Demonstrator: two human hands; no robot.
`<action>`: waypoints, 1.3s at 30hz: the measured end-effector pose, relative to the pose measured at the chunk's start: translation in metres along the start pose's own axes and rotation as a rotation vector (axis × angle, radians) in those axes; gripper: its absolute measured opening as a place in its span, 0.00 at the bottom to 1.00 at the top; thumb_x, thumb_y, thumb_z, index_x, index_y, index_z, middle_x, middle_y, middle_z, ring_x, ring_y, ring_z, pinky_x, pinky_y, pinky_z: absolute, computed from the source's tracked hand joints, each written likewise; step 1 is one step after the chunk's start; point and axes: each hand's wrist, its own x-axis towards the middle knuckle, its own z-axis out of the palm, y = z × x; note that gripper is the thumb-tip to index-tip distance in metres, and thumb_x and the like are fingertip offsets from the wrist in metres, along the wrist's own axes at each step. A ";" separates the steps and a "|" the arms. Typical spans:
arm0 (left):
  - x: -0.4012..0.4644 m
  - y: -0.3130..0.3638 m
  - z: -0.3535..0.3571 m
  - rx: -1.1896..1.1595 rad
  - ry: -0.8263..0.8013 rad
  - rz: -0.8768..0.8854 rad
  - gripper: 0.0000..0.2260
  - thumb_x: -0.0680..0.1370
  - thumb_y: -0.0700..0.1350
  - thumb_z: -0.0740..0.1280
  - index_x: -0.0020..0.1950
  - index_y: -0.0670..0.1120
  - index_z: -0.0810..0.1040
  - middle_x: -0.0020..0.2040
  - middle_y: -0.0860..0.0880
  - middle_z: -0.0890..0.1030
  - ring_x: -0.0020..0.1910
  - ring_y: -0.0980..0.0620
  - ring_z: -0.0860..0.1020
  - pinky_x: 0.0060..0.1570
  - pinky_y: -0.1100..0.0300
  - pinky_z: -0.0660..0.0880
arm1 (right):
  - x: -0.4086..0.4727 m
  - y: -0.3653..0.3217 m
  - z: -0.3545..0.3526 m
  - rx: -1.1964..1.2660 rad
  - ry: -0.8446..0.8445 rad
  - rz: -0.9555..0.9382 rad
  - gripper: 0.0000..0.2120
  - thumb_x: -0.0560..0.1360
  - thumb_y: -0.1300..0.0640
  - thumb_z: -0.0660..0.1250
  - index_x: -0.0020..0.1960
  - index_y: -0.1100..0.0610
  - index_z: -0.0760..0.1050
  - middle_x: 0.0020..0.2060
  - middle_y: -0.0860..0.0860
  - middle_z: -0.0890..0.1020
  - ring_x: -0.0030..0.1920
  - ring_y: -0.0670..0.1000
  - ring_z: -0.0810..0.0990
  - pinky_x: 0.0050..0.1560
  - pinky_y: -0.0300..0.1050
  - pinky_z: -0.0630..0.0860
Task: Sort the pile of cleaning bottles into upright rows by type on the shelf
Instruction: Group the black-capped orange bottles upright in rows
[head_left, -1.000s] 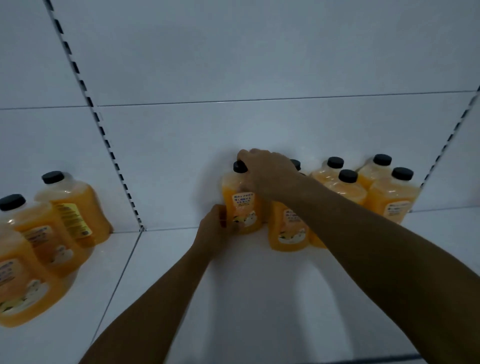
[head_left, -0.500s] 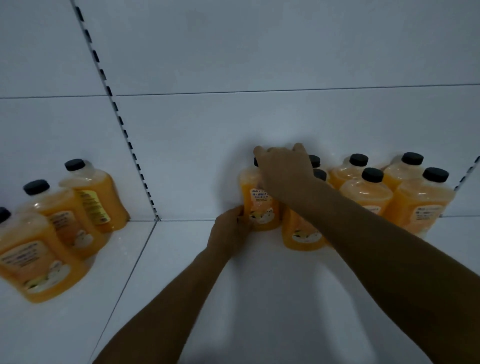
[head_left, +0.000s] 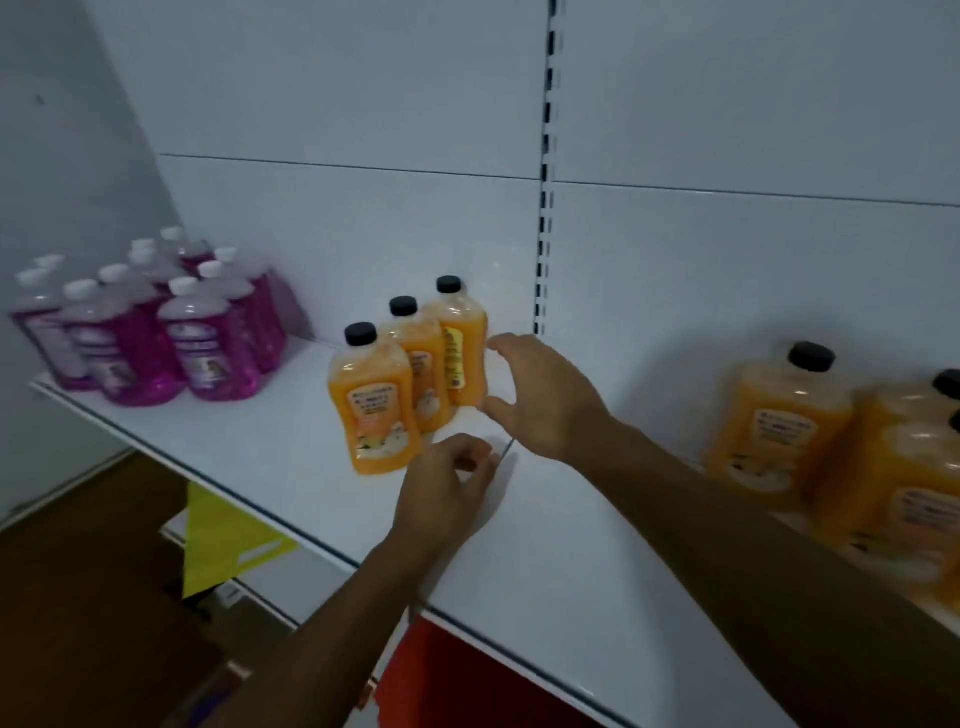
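My right hand (head_left: 540, 397), spread, nears the back orange bottle (head_left: 460, 345); I'd grip its waist, left hand (head_left: 447, 488) loosely curled, empty.

Orange bottles (head_left: 375, 405) — three in a row, translucent orange liquid, black caps, pale labels with orange print; the rearmost shows a yellow label side. More orange bottles at right (head_left: 774, 426), same black caps, blurred. Pink bottles (head_left: 208, 343) at left: magenta liquid below, paler lilac-clear shoulders, white caps, whitish labels with purple print. Shelf (head_left: 545, 545) white, dark edge line along its front. Back panel (head_left: 363, 104) white, greyed by dim light — a slotted upright (head_left: 545, 171) carries a column of black slots. Below the shelf: a yellow sheet (head_left: 218, 540), a red surface (head_left: 467, 686), brown floor (head_left: 78, 597).
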 end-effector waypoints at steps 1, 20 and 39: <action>-0.006 -0.008 -0.017 -0.009 0.065 -0.020 0.04 0.78 0.46 0.68 0.45 0.49 0.82 0.43 0.57 0.83 0.42 0.61 0.79 0.44 0.66 0.76 | 0.009 -0.012 0.010 0.130 -0.030 -0.033 0.30 0.74 0.47 0.71 0.71 0.51 0.64 0.66 0.51 0.73 0.65 0.53 0.73 0.63 0.54 0.73; 0.006 -0.035 -0.056 -0.086 0.131 -0.181 0.20 0.73 0.49 0.74 0.63 0.51 0.76 0.55 0.51 0.78 0.48 0.52 0.79 0.41 0.68 0.73 | 0.027 -0.041 0.024 0.326 0.001 -0.017 0.31 0.70 0.56 0.76 0.69 0.53 0.68 0.64 0.50 0.70 0.62 0.50 0.72 0.63 0.46 0.71; 0.014 0.106 0.127 -0.475 -0.531 0.123 0.21 0.74 0.46 0.73 0.63 0.50 0.70 0.55 0.54 0.79 0.51 0.55 0.80 0.47 0.61 0.81 | -0.110 0.098 -0.123 -0.093 0.127 0.370 0.28 0.73 0.54 0.73 0.69 0.48 0.66 0.55 0.52 0.74 0.50 0.50 0.72 0.46 0.41 0.68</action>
